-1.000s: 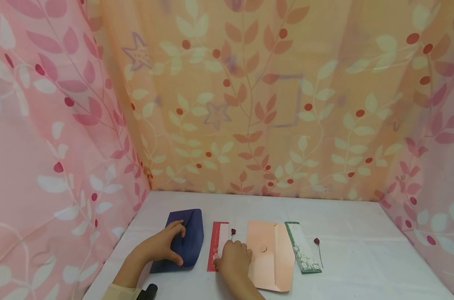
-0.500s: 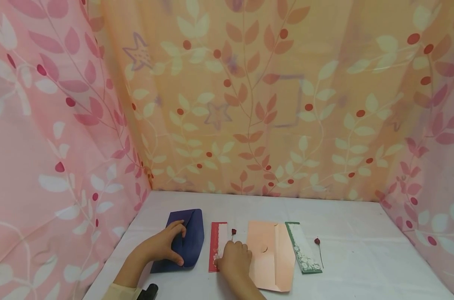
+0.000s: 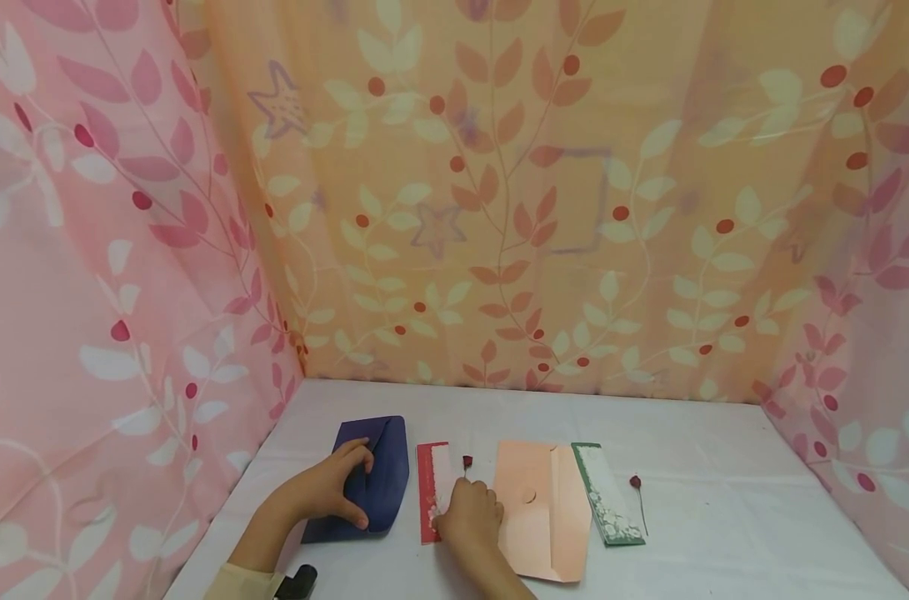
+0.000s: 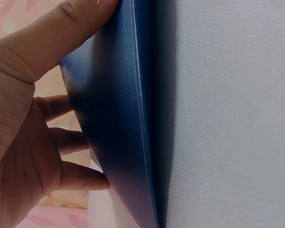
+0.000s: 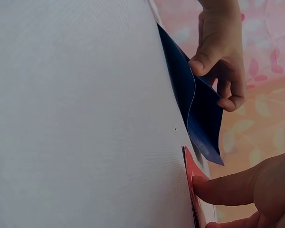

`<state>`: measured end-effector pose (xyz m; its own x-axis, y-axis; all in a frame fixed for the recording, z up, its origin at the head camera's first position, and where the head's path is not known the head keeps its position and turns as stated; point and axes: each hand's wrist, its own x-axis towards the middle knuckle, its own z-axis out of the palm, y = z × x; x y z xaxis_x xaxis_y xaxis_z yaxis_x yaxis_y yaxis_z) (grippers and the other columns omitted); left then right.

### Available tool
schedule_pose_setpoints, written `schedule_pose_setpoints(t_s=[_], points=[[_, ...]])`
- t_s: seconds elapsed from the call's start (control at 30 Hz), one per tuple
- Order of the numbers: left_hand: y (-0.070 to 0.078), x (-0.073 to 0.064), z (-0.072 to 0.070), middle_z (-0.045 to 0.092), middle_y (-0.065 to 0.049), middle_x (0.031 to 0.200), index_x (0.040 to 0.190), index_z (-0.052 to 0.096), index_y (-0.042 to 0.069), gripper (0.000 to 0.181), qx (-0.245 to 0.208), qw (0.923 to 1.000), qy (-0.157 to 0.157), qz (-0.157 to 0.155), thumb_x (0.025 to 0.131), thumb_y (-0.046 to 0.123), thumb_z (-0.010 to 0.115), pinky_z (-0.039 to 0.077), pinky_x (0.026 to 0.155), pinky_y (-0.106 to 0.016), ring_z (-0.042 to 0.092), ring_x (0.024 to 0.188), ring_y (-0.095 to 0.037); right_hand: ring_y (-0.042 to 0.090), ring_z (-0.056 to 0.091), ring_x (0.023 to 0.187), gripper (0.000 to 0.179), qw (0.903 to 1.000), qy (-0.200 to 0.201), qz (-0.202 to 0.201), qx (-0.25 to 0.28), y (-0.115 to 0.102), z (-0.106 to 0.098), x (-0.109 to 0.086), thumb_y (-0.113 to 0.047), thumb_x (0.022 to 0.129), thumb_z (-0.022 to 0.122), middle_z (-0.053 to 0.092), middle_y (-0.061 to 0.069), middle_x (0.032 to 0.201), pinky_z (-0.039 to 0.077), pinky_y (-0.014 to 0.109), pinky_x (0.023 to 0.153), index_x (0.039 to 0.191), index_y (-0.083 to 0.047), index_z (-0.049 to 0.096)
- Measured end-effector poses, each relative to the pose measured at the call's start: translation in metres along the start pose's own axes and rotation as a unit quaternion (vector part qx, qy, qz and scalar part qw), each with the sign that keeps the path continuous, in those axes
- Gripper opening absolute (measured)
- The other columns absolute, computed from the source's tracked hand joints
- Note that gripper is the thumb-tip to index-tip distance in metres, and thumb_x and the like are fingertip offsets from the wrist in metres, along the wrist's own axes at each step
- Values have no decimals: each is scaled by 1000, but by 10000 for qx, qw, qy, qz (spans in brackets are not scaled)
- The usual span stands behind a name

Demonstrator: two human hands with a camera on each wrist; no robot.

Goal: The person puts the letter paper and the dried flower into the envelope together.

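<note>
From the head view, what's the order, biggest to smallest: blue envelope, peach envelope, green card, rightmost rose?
1. Peach envelope and blue envelope, too alike to rank; blue partly hidden
2. Green card
3. Rightmost rose

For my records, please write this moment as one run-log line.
left hand: holds blue envelope | right hand: holds red card | nearby: peach envelope, green card
</note>
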<state>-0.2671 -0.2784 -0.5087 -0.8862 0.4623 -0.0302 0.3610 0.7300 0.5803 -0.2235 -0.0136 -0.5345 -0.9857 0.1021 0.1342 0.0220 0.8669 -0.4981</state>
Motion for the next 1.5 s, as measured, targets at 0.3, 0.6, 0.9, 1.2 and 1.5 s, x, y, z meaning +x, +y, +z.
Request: schedule_pose_setpoints(t_s=[0.3, 0.6, 0.9, 1.2, 1.5], points=[[-2, -1, -1, 28, -24, 162, 112, 51, 20, 75, 74, 10000, 25, 2, 60, 50, 97, 39, 110, -65, 36, 145, -48, 30, 53, 73, 48, 9998, 22, -17, 207, -3, -4, -1, -21, 57, 96, 54, 11, 74, 41, 48, 67, 86, 0, 64], [-3, -2, 0, 28, -23, 162, 112, 51, 21, 76, 142, 9999, 10, -25, 59, 50, 97, 40, 110, -63, 36, 145, -46, 31, 56, 76, 46, 9994, 18, -112, 338, -3, -3, -2, -16, 58, 93, 57, 12, 78, 40, 49, 67, 92, -1, 65], [-3, -3, 1, 29, -21, 162, 110, 51, 24, 74, 120, 9999, 30, -96, 59, 51, 97, 39, 111, -64, 36, 145, -46, 32, 54, 78, 44, 9997, 162, -147, -90, -4, -1, -4, -19, 58, 92, 54, 12, 77, 39, 48, 69, 85, -2, 61], [-1, 0, 2, 29, -23, 162, 109, 50, 24, 73, 95, 10000, 4, 3, 60, 48, 97, 41, 109, -63, 37, 144, -48, 34, 56, 78, 39, 9975, 274, -200, -614, -6, -4, -7, -17, 63, 89, 57, 15, 76, 40, 50, 69, 85, 1, 62], [0, 0, 2, 29, -23, 162, 109, 50, 24, 72, 127, 9999, 27, -83, 60, 49, 97, 39, 110, -65, 36, 144, -48, 31, 57, 70, 52, 9998, -165, 18, -125, 0, -7, 2, -24, 58, 96, 58, 12, 74, 44, 51, 65, 88, 1, 61]])
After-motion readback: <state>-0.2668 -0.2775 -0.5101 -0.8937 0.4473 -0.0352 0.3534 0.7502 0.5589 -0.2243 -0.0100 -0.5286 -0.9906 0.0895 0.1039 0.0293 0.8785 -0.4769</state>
